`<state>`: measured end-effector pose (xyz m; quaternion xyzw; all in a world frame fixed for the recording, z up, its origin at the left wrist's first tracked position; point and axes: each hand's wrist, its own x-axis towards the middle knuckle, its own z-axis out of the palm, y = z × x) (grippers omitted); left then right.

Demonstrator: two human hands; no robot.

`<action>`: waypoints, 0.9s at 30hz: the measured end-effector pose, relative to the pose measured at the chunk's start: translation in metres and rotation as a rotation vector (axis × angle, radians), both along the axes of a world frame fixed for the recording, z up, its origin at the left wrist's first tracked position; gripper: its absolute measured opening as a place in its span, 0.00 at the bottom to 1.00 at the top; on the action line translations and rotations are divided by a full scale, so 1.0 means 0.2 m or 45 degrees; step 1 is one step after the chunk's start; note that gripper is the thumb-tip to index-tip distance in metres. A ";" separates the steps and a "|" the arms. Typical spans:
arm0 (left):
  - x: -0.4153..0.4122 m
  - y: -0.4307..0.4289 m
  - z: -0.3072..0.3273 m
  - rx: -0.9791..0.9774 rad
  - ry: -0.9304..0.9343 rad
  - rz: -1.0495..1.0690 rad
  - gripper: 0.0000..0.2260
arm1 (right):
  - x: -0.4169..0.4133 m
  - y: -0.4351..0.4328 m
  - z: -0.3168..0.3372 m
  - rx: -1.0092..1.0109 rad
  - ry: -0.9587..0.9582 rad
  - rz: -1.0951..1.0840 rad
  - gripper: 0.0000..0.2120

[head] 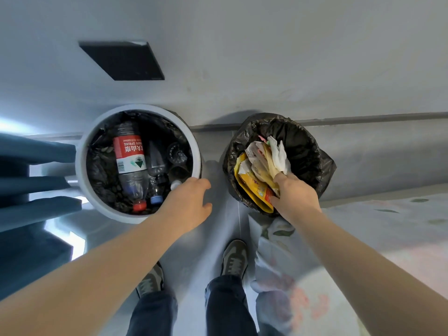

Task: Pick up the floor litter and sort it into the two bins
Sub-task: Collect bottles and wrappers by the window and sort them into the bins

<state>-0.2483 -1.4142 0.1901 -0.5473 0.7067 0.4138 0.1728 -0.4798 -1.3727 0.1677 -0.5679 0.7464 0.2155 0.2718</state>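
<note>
A: Start at the feet. What is closest?

B: Two shoes [234,260] on the grey floor [218,238], with a pale patterned cloth [388,226] just beside the right one. Beyond them both arms reach out to the bins.

A: The left hand?

B: The left hand [188,204] hovers over the near rim of the white bin [81,166]. Its fingers [204,183] are loosely curled, with nothing in them that I can see. A white cap [175,185] sits just beside the forefinger. I cannot tell whether they touch.

A: And the right?

B: The right hand [294,197] is at the near edge of the black-bagged bin [312,151]. It grips a bundle of wrappers [257,166] in the bin's mouth, with a yellow packet [249,190] lowest and white tissue [278,154] on top.

A: So the step is the drop. How is it done well?

B: I'd lower the bundle well past the rim, then spread the fingers all at once. That way no light scrap should flutter out or catch on the bag's folded lip.

A: Which way does the bundle point?

B: Its long axis runs from the palm away toward the wall [266,57], leaning a little left. The loose ends fan out at the far end.

A: And the bottles?

B: The red-labelled bottle [129,161] in the white bin also lies near to far, with its red cap toward the person and its base toward the wall.
</note>
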 end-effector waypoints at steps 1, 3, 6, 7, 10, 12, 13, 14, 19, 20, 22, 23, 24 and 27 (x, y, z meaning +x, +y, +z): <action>0.01 0.00 0.05 0.002 0.005 -0.003 0.22 | 0.01 0.01 0.06 -0.011 -0.025 -0.005 0.16; 0.04 0.00 0.15 0.004 0.005 -0.007 0.22 | 0.04 0.02 0.19 -0.008 -0.077 -0.032 0.16; 0.09 0.00 0.38 0.017 0.022 -0.001 0.21 | 0.11 0.02 0.45 0.012 -0.142 -0.036 0.17; 0.11 -0.01 0.47 0.015 0.030 -0.003 0.21 | 0.14 0.01 0.56 0.000 -0.157 -0.023 0.18; 0.18 -0.01 0.79 -0.008 0.049 0.009 0.18 | 0.23 -0.01 0.91 -0.081 -0.177 0.049 0.17; 0.23 -0.01 1.01 -0.040 0.061 0.018 0.16 | 0.30 -0.03 1.18 -0.160 -0.172 0.114 0.16; 0.26 -0.02 1.13 -0.064 0.066 0.011 0.15 | 0.33 -0.04 1.31 -0.211 -0.180 0.128 0.16; 0.29 -0.02 1.25 -0.082 0.071 0.002 0.15 | 0.36 -0.04 1.44 -0.258 -0.197 0.117 0.15; 0.46 0.00 1.83 -0.234 0.124 0.003 0.18 | 0.55 -0.04 2.06 -0.483 -0.263 0.076 0.18; 0.50 0.01 1.94 -0.273 0.141 0.009 0.18 | 0.58 -0.03 2.18 -0.516 -0.277 0.081 0.19; 0.59 0.03 2.16 -0.345 0.182 0.043 0.18 | 0.67 -0.02 2.40 -0.574 -0.320 0.109 0.20; 0.64 0.03 2.26 -0.390 0.223 0.071 0.18 | 0.71 -0.02 2.52 -0.617 -0.344 0.133 0.20; 0.69 0.04 2.37 -0.438 0.266 0.091 0.18 | 0.76 -0.03 2.63 -0.666 -0.363 0.164 0.20; 0.84 0.04 2.69 -0.609 0.356 0.120 0.20 | 0.90 -0.06 2.99 -0.866 -0.373 0.266 0.20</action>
